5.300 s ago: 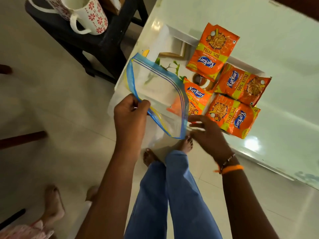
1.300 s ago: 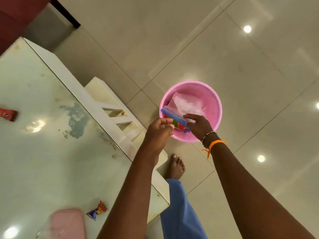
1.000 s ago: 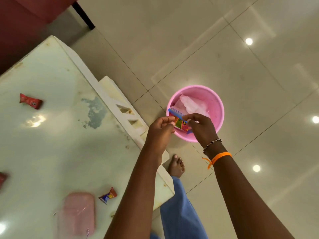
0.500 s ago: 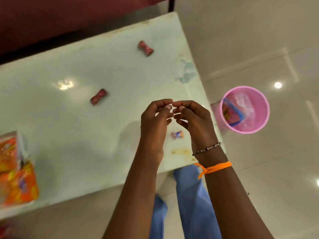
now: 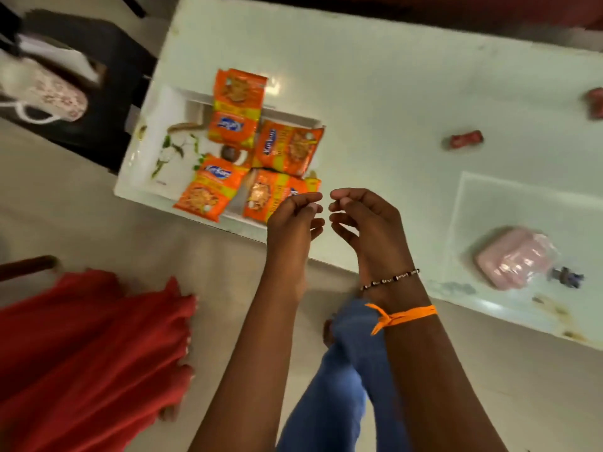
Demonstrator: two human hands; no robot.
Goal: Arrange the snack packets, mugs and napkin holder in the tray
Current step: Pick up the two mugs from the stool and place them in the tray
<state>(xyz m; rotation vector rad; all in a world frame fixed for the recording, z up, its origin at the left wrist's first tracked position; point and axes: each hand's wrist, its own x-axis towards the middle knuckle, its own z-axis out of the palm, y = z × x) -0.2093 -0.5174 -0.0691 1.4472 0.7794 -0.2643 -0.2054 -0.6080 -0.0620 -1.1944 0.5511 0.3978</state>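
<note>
A white tray with a leaf print lies at the left end of the pale table. Several orange snack packets lie in and over it. A white mug with red flowers stands on a dark stool to the far left, beside something white that may be the napkin holder. My left hand and my right hand hover side by side over the table's near edge, just right of the nearest packet. Both have loosely curled fingers and hold nothing.
Two red candy wrappers lie on the table toward the right, with a pink wrapped block and a small blue wrapper near the front right. A person in red cloth sits at lower left.
The zip bag went into the pink bucket and left my hands. My view has swung left from the bucket to the tray and packets; both hands are now empty.
</note>
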